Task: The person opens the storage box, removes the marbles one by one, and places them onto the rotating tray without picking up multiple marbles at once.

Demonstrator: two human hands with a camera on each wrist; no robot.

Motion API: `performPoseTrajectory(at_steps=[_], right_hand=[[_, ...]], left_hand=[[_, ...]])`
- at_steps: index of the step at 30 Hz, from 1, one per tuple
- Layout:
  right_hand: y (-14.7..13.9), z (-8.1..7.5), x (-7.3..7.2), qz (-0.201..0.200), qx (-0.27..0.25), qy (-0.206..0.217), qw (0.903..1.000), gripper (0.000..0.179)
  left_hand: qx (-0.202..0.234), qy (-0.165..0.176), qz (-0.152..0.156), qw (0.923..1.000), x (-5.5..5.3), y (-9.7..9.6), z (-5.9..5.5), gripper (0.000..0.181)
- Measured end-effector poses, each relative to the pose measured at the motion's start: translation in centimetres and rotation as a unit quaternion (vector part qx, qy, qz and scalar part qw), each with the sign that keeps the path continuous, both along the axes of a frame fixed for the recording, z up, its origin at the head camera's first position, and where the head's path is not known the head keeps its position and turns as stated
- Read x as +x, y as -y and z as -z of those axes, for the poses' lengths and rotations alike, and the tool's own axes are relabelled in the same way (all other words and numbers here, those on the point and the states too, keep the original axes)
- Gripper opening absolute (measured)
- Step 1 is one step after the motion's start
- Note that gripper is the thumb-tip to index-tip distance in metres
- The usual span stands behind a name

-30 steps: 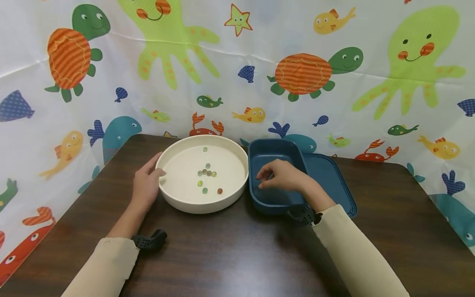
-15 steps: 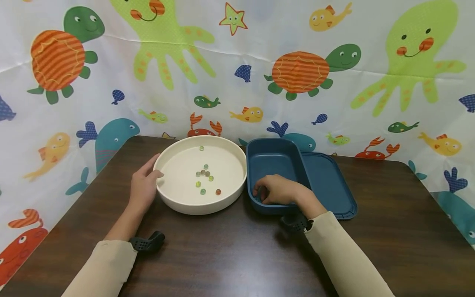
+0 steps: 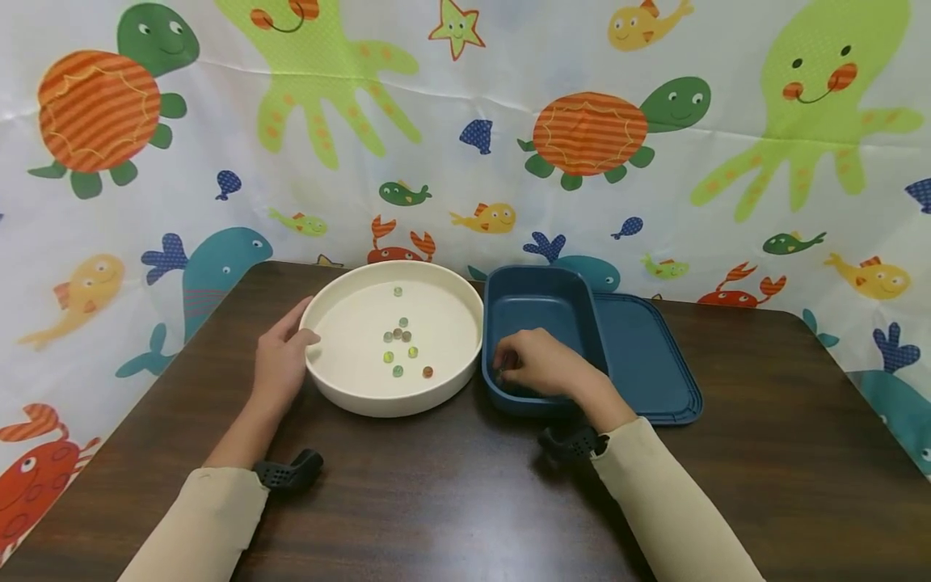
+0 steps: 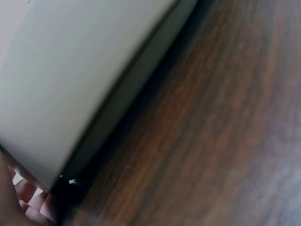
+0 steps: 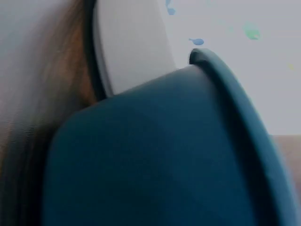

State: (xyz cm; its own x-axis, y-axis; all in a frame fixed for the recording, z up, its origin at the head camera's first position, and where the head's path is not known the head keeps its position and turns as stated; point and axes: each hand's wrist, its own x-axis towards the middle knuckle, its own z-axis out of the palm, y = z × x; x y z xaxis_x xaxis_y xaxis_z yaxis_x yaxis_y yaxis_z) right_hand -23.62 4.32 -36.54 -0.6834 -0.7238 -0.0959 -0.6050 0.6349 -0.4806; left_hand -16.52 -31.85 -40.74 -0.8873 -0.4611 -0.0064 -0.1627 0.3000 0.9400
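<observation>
My left hand [image 3: 282, 364] grips the left rim of a round cream tray [image 3: 391, 408], thumb over the edge and fingers outside. Several small glass marbles, mostly greenish, lie on the tray's floor, with an amber marble [image 3: 427, 372] near the front and a green marble [image 3: 398, 291] at the back. My right hand [image 3: 541, 362] is down inside a deep blue rectangular container [image 3: 541, 305], its fingers bent toward the front left corner. Its fingertips are partly hidden, and whether they pinch anything cannot be told. The container's outer wall [image 5: 141, 160] fills much of the right wrist view.
A flat blue lid [image 3: 647, 356] lies right of the container, partly under or against it. Tray and container stand side by side on a dark wooden table [image 3: 407, 493]. A white curtain [image 3: 451, 105] with sea animals hangs behind.
My right hand has lowered from above the blue container into its front part, fingers drawing closer together. One marble in the tray has rolled slightly toward the front. My left hand keeps its hold.
</observation>
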Motion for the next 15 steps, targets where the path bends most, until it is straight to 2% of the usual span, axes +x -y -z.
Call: performPoseTrajectory(at_steps=[9, 15], right_hand=[[-0.6, -1.9, 0.6, 0.040, -0.086, 0.003, 0.9955, 0.011], [0.5, -3.7, 0.6, 0.038, -0.108, -0.015, 0.9933, 0.013]], left_hand=[[-0.005, 0.000, 0.005, 1.0000, 0.1, 0.0, 0.1, 0.065], [0.000, 0.006, 0.008, 0.9999, 0.1, 0.2, 0.0, 0.065]])
